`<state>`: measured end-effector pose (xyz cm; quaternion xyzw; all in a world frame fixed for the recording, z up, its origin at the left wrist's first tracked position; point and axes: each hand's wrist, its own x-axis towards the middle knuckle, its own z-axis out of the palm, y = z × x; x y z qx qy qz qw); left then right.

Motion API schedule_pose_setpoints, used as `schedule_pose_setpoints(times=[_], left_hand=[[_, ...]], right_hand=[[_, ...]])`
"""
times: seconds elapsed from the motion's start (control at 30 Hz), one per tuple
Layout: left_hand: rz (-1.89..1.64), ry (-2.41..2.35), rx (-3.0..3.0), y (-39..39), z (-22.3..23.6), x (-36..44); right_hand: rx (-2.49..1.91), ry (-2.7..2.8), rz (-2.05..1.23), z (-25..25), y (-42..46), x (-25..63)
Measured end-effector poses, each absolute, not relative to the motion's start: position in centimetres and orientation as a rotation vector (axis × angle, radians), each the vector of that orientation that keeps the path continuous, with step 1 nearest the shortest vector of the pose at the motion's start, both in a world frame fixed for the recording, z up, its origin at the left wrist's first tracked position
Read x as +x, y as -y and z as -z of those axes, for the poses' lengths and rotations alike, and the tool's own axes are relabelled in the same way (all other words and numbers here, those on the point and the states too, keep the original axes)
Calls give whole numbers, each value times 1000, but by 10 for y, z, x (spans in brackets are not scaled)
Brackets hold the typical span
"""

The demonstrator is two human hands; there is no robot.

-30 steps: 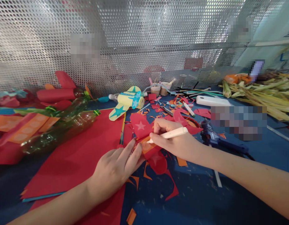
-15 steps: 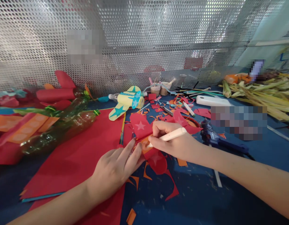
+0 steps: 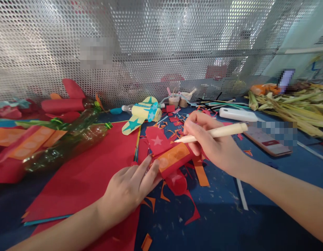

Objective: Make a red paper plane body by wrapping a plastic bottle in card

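My left hand (image 3: 132, 183) grips the near left end of a red paper plane (image 3: 165, 170), with its fingers around that end. An orange strip (image 3: 174, 156) with pale circles runs along the plane's body. The wings bear pale stars, and my right hand hides the far end. My right hand (image 3: 210, 139) holds a cream marker (image 3: 216, 132) in a pen grip. The marker's tip is by the upper edge of the orange strip; whether it touches I cannot tell.
Red paper sheets (image 3: 93, 167) lie at left, near green plastic bottles (image 3: 69, 148). Behind are a yellow bottle plane (image 3: 140, 111) and two small cups (image 3: 184, 100). Paper scraps surround the work. At right are a phone (image 3: 266, 141), a white device (image 3: 237, 114) and corn husks (image 3: 289, 108).
My right hand has moved up and right with the marker, uncovering the circles on the orange strip. The dark blue glue gun no longer shows beside it. My left hand has stayed put.
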<state>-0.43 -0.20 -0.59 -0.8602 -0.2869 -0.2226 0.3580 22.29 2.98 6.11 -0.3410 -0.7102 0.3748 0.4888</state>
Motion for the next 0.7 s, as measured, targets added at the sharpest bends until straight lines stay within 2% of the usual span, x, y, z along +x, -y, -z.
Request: schedule_pose_setpoints(times=[0.27, 0.6, 0.7], left_hand=[[559, 746, -2210, 2, 6, -4], [580, 691, -2223, -3, 6, -5], [586, 691, -2232, -3, 6, -5]], right_hand=[[-830, 1803, -676, -93, -10, 236], [-906, 2077, -943, -74, -44, 242], [-943, 2132, -919, -63, -46, 235]])
